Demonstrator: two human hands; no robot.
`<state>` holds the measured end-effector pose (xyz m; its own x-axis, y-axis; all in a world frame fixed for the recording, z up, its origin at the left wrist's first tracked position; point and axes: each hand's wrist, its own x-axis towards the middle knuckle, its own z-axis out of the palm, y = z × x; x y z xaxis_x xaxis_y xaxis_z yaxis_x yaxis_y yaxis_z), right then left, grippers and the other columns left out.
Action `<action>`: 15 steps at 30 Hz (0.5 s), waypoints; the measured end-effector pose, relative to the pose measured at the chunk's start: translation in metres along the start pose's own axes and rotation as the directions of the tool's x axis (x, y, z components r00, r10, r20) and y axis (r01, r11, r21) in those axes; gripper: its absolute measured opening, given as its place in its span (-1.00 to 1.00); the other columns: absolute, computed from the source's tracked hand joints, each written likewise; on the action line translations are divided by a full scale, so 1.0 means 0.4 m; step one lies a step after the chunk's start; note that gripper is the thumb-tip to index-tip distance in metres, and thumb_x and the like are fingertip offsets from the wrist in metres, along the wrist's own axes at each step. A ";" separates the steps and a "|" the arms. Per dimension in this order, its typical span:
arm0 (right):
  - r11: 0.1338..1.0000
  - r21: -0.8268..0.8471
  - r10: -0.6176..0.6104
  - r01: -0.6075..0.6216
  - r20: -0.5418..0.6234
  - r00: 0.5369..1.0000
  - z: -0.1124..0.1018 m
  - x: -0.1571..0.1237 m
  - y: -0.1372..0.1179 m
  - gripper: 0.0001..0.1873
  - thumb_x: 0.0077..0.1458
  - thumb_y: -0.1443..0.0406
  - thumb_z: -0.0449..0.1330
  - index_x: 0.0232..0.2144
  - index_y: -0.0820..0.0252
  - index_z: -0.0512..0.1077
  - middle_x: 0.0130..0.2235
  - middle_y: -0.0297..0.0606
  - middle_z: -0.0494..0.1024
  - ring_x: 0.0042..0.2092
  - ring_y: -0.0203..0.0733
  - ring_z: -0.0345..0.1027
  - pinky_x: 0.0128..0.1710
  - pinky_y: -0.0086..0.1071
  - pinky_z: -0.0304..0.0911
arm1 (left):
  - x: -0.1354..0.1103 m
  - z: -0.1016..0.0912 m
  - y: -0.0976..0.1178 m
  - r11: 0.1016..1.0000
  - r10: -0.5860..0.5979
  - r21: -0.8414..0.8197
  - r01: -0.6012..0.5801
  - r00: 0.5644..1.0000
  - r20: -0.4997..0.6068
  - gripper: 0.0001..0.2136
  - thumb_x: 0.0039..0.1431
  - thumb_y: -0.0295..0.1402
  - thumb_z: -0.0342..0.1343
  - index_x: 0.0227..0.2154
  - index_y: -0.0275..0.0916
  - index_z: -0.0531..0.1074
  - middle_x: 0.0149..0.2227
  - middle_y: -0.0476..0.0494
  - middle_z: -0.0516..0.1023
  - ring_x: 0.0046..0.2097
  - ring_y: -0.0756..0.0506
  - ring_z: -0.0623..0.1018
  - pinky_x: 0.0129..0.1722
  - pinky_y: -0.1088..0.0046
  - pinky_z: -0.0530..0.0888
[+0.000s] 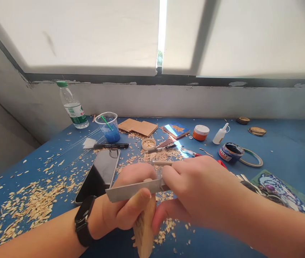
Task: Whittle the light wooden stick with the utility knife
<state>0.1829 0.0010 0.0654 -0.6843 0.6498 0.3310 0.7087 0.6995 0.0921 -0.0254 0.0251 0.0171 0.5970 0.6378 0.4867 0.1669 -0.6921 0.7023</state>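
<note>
My left hand (pixel 129 211), with a black watch on its wrist, is closed around a pale piece of carved wood (pixel 144 233) that points down toward me. Its thumb lies by the lower edge of a flat metal blade (pixel 130 191). My right hand (pixel 192 186) grips the handle of this carving knife, whose blade crosses over the top of the wood toward the left. The right thumb rests beside the wood. Most of the knife handle is hidden in my right fingers, and my left fingers hide part of the wood's upper end.
Wood shavings (pixel 34 200) cover the blue table. A phone (pixel 101 172) lies left of my hands. Behind stand a water bottle (pixel 73 107), a plastic cup (pixel 109 129) of blue liquid and an orange jar (pixel 201 133). An open tin (pixel 230 153) and a painted board (pixel 284 193) are at right.
</note>
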 end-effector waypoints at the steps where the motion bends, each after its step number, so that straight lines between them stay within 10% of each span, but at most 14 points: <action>1: 1.000 0.016 -0.020 0.020 0.041 0.999 -0.002 0.000 -0.001 -0.44 0.17 -0.20 0.24 -0.48 0.15 0.37 -0.57 -0.39 0.41 -0.59 -0.25 0.16 -0.57 -0.31 -0.26 | 0.000 0.001 -0.001 1.000 0.008 -0.013 -0.009 1.000 -0.017 -0.47 0.38 0.12 -0.20 -0.40 -0.23 0.38 -0.50 -0.06 0.35 -0.47 -0.07 0.30 -0.45 0.34 0.23; 8: 0.996 0.091 -0.040 0.022 0.207 0.977 -0.008 -0.003 -0.027 -0.76 0.19 0.21 0.28 -0.47 0.13 0.36 -0.51 -0.40 0.45 -0.56 -0.29 0.21 -0.55 -0.30 -0.23 | 0.000 0.007 -0.015 0.997 0.043 -0.056 -0.045 0.998 -0.045 -0.50 0.27 0.17 -0.11 -0.44 -0.21 0.30 -0.58 0.02 0.22 -0.53 -0.03 0.20 -0.50 0.37 0.15; 15: 0.999 -0.030 -0.019 0.021 0.062 0.998 -0.001 -0.007 -0.022 -0.79 0.13 0.23 0.36 -0.44 0.14 0.41 -0.52 -0.40 0.46 -0.56 -0.23 0.25 -0.55 -0.28 -0.28 | -0.008 -0.004 -0.022 0.999 -0.041 -0.002 0.041 0.998 -0.051 -0.51 0.34 0.09 -0.14 -0.44 -0.23 0.37 -0.50 -0.07 0.36 -0.47 -0.07 0.31 -0.48 0.37 0.27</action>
<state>0.1785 -0.0069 0.0642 -0.7071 0.6534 0.2702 0.6989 0.7038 0.1270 -0.0302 0.0295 0.0103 0.5486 0.6821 0.4835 0.1895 -0.6647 0.7227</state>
